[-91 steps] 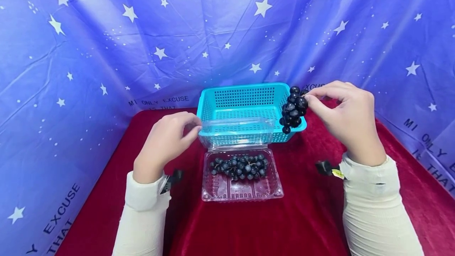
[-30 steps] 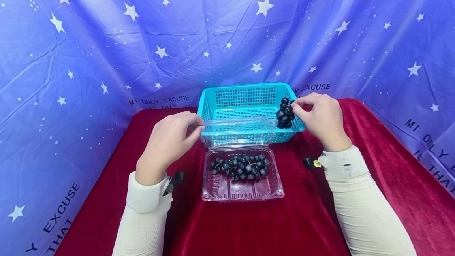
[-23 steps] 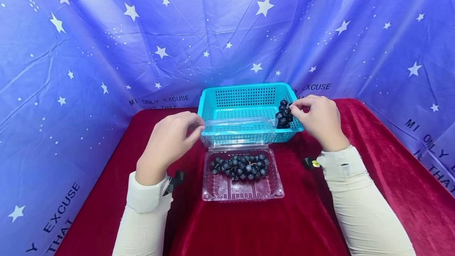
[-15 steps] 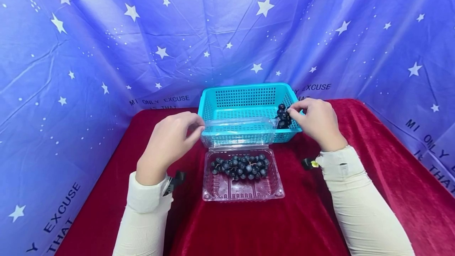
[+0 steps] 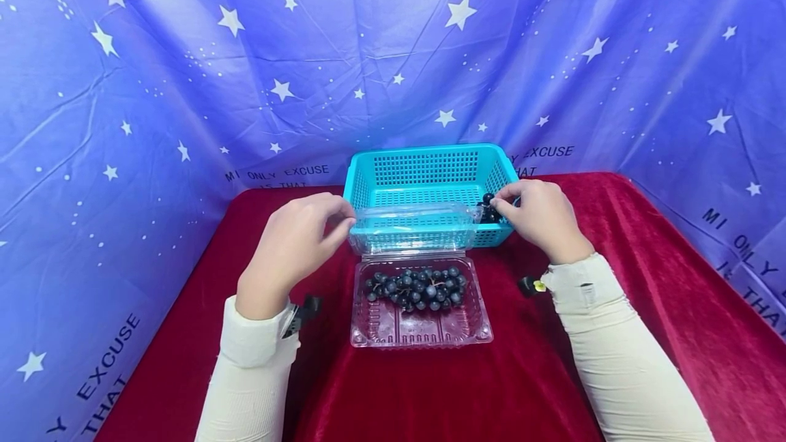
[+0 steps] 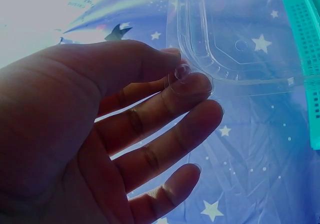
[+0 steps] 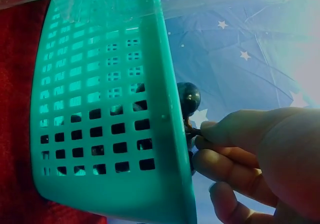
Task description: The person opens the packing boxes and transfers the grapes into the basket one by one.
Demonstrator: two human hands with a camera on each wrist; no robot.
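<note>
My right hand [image 5: 543, 217] pinches the stem of a small bunch of dark grapes [image 5: 488, 210] inside the right end of a turquoise plastic basket [image 5: 430, 155]. In the right wrist view, thumb and fingers grip the dark stem [image 7: 192, 131], and most grapes sit behind the basket's slotted wall. My left hand [image 5: 291, 244] pinches a corner of the raised lid [image 6: 235, 79] of a clear plastic clamshell box [image 5: 420, 340]. A larger bunch of dark grapes [image 5: 417, 288] lies in the box's base, in front of the basket.
A red velvet cloth [image 5: 393, 394] covers the table. Blue curtains [image 5: 344, 39] with white stars stand behind and at both sides. The raised lid leans across the basket's front side.
From beside the basket's right end, my right hand has moved left and lowered the small grape bunch into it. My left hand keeps its hold on the lid, almost unmoved.
</note>
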